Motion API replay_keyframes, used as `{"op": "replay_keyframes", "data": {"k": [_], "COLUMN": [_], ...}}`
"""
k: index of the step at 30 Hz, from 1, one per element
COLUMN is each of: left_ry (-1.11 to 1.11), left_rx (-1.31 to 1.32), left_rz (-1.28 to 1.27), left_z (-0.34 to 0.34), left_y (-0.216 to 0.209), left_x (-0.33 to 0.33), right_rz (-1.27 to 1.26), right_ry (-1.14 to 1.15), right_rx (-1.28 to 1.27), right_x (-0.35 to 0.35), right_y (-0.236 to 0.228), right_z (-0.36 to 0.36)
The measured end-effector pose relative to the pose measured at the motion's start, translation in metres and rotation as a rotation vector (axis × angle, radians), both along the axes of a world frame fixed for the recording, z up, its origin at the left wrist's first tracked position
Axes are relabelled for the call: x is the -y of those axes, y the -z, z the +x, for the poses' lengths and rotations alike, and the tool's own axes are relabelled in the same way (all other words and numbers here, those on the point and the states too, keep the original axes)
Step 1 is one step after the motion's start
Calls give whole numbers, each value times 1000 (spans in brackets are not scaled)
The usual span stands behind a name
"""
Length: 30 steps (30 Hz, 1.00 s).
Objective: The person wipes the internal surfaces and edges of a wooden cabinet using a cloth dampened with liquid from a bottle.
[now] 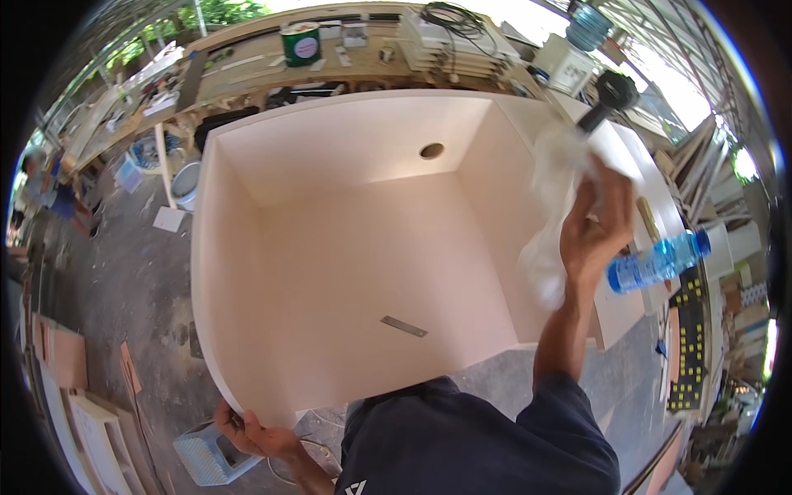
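A large, pale open-topped box [363,256] fills the middle, with a round hole [431,151] in its far wall. A flat metal strip, like a short ruler [403,327], lies on its bottom panel. At the near left corner my left hand [252,433] grips the box's edge, thumb on top. My right hand [601,216] is raised over the box's right side, its fingers closed on a white cloth [551,190] that hangs down, blurred by motion. Just right of that wrist lies a blue-tinted plastic bottle [658,261] on its side.
A cluttered workbench [247,78] stands behind, carrying a green can [300,44] and a coiled black cable [454,18]. A black tool [610,97] is beyond my right hand. A blue plastic stool [210,455] sits below my left hand. Another person [58,194] is far left.
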State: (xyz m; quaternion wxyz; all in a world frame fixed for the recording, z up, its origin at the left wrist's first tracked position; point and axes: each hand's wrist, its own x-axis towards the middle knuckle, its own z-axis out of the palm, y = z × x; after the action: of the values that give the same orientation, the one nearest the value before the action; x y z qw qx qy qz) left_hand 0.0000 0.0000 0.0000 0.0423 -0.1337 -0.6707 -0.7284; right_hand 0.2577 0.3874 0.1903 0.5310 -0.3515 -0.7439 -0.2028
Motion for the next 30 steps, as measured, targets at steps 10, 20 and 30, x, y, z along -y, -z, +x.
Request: {"op": "replay_keyframes", "data": {"k": [10, 20, 30], "left_ry": [381, 1272, 1146], "left_rx": [-720, -890, -764], "left_rz": [26, -756, -811], "left_z": [40, 98, 65], "left_y": [-43, 90, 85], "left_x": [-47, -143, -87], "right_rz": [-1256, -324, -256], "right_ry": [-288, -139, -53], "right_rx": [1083, -53, 139], "right_x": [-34, 35, -39], "right_y": [204, 41, 175], "right_z": [22, 32, 10]}}
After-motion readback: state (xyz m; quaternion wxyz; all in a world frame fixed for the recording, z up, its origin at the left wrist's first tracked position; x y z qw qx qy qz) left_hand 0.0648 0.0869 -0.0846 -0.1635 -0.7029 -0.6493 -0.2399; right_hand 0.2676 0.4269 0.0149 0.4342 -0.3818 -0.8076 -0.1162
